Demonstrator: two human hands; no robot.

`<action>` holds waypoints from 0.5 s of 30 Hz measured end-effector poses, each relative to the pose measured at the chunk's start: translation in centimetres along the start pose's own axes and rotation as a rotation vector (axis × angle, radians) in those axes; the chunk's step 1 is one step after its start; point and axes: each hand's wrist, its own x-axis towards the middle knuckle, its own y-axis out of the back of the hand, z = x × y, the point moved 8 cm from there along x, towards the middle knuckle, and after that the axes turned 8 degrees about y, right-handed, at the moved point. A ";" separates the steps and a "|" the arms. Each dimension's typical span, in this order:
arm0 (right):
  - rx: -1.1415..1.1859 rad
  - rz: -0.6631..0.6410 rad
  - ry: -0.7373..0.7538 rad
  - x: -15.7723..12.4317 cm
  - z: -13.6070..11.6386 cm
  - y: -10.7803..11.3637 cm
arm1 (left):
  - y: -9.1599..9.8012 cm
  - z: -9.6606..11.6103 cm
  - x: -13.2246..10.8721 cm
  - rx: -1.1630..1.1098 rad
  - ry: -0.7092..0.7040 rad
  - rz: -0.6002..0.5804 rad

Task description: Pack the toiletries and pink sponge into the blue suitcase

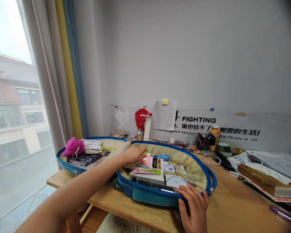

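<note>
An opened blue hard-shell suitcase (149,198) with beige lining lies spread across the wooden desk. My left hand (135,155) reaches over the hinge side into the right half, fingers closed at a pink packet with green (145,160); its fingertips are partly hidden. Beside it lie a box of cotton swabs (156,163), a pink-and-green tube (146,171), a white box (176,181) and a blue bottle (163,157). My right hand (194,207) grips the near rim, its fingers over the edge and thumb outside.
The suitcase's left half holds a magenta bath puff (74,147), white tubes (92,144) and dark packaged items (87,159). Behind stand a white lamp (147,128) and an orange bottle (213,138). Papers and a brown pouch (257,178) lie right, near cables.
</note>
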 end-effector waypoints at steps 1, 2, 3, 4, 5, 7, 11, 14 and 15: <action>0.000 0.002 0.004 0.1 0.0 0.0 | -0.7 1.4 0.1 0.002 -0.045 -0.039; -0.002 0.005 0.005 0.1 -0.1 0.1 | -1.4 2.6 0.2 0.004 -0.087 -0.076; -0.004 0.006 0.004 0.2 -0.1 0.1 | -2.1 3.7 0.2 0.005 -0.124 -0.112; -0.007 0.004 0.003 0.2 -0.1 0.1 | -2.7 4.6 0.3 0.004 -0.158 -0.143; -0.009 0.002 0.002 0.3 -0.1 0.1 | -3.3 5.4 0.3 0.003 -0.186 -0.170; -0.007 0.005 0.005 0.3 -0.2 0.2 | -4.1 6.5 0.6 -0.004 -0.224 -0.209; 0.006 0.023 0.014 0.6 -0.4 0.4 | -4.9 7.3 1.0 -0.031 -0.240 -0.263; 0.020 0.025 0.012 0.8 -0.5 0.6 | -4.9 7.1 1.1 -0.067 -0.215 -0.292; 0.025 0.027 0.013 0.9 -0.5 0.6 | -4.9 6.9 1.0 -0.077 -0.198 -0.297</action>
